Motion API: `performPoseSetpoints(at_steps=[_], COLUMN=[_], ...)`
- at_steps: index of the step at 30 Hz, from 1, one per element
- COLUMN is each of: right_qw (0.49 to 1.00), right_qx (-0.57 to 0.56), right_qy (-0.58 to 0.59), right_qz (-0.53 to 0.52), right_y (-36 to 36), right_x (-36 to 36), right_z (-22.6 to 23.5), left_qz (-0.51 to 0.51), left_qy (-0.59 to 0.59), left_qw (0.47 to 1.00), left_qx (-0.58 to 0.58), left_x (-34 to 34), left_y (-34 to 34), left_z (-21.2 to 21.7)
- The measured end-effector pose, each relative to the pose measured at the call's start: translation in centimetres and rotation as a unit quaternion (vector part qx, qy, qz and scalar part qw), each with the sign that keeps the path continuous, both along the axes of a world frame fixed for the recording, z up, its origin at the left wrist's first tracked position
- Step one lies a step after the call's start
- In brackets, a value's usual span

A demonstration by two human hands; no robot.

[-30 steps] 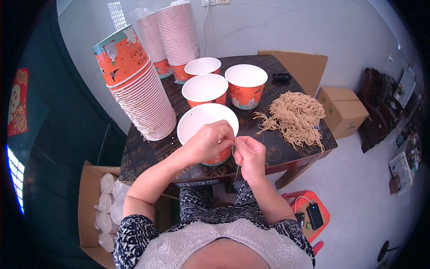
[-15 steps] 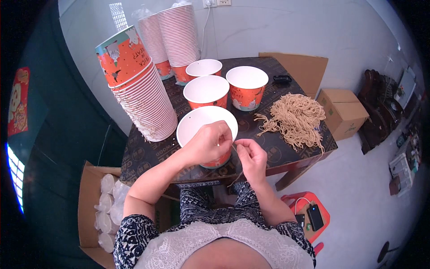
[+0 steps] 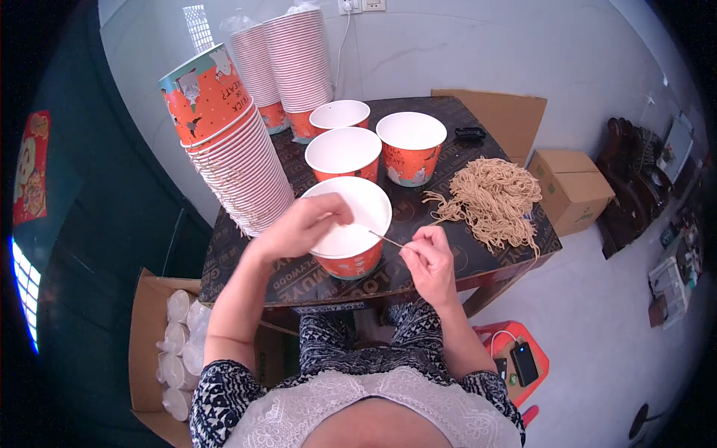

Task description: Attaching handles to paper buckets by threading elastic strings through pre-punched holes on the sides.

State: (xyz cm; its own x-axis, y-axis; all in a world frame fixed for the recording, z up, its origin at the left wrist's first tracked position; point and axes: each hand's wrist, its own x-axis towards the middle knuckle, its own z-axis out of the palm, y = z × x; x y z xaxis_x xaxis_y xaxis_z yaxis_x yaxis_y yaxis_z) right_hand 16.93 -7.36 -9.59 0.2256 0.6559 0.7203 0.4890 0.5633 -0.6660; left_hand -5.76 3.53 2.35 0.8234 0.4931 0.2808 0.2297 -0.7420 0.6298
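Front bucket [image 3: 349, 263]: rim covered toward nine o'clock by left grip [image 3: 302, 224]. Cord [image 3: 388, 240]: ten-o'clock end too fine to place against rim. Middle bucket [image 3: 343, 151]: base hidden behind front one. Wall socket [image 3: 349, 6], twelve o'clock: cropped by top edge. Clutter [image 3: 670, 275], three o'clock: too small to identify.

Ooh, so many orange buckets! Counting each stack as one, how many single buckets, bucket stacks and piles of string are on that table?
Single buckets: 4
Bucket stacks: 3
Piles of string: 1
Total: 8
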Motion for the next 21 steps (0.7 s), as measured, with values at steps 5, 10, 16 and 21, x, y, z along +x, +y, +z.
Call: performPoseSetpoints(at_steps=[5,10,16,21], right_qw=[0.957,0.827,0.854,0.834], right_qx=[-0.097,-0.109,-0.103,-0.112], right_qy=[0.228,0.449,0.393,0.386], right_qz=[0.151,0.319,0.325,0.379], right_y=[-0.6,-1.3,-3.5,-4.5], right_x=[2.1,2.0,0.3,-1.3], right_z=[0.3,2.1,5.0,5.5], left_qz=[0.022,0.092,0.082,0.160], left_qy=[0.118,0.132,0.066,-0.077], left_qw=[0.987,0.979,0.957,0.971], left_qx=[0.102,0.124,0.271,0.159], left_x=[-5.3,-6.1,-1.2,5.6], left_y=[0.7,-1.1,-4.6,-7.7], left_z=[0.6,-1.6,-1.6,-4.3])
